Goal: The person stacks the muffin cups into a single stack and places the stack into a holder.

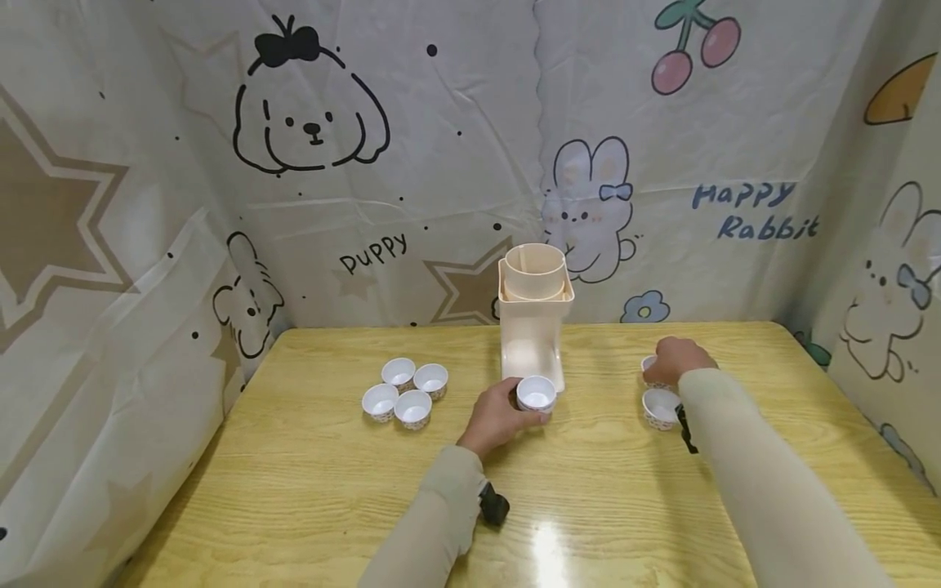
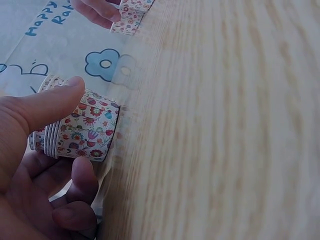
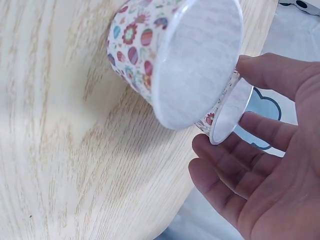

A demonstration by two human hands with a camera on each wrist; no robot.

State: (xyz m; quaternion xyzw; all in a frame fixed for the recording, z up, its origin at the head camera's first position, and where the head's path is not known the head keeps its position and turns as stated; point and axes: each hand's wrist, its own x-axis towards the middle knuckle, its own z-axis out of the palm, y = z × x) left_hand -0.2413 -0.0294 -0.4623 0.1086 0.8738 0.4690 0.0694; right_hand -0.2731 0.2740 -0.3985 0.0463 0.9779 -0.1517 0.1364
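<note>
My left hand (image 1: 500, 415) holds a stack of white paper baking cups (image 1: 537, 394) with a flower print, thumb on one side and fingers on the other. Several nested rims show in the left wrist view, and the stack's base is close to the table. At the right, my right hand (image 1: 678, 362) pinches the rear floral baking cup (image 3: 232, 110) by its rim, thumb opposite the fingers; in the head view the hand covers most of it. Just in front of that cup stands another baking cup (image 1: 661, 408), its white inside facing up.
A cream plastic holder (image 1: 531, 343) with a round tube (image 1: 535, 273) in its top stands at the back middle. Several more baking cups (image 1: 413, 408) are grouped at the left. A printed cloth (image 1: 441, 163) hangs behind the wooden table (image 1: 294, 506).
</note>
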